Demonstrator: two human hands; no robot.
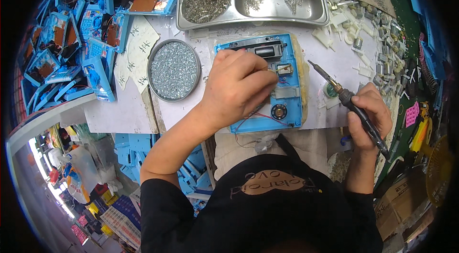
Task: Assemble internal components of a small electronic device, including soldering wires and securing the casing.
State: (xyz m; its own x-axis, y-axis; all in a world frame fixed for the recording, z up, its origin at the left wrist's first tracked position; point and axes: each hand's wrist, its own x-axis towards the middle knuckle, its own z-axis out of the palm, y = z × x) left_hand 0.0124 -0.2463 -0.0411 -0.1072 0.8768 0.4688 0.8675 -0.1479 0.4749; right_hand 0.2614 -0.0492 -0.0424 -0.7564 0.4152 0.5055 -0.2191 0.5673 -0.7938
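Note:
In the middle of the table lies an open blue plastic casing (294,97), its inside facing up. It carries a black compartment (267,52), a small motor (284,69), a round speaker (278,111) and thin red wires. My left hand (241,78) reaches over its left half with the fingers curled and pressed together. What they hold, if anything, is hidden beneath the hand. My right hand (370,114) grips the black handle of a soldering iron (351,100) to the right. The iron's tip points up and left, apart from the casing.
A round dish (149,69) of small silver screws stands left of the casing. Behind is a metal tray (229,22) with springs in its compartments. Blue casings (98,52) pile up at far left. White plastic parts and small motors (377,54) lie scattered at right.

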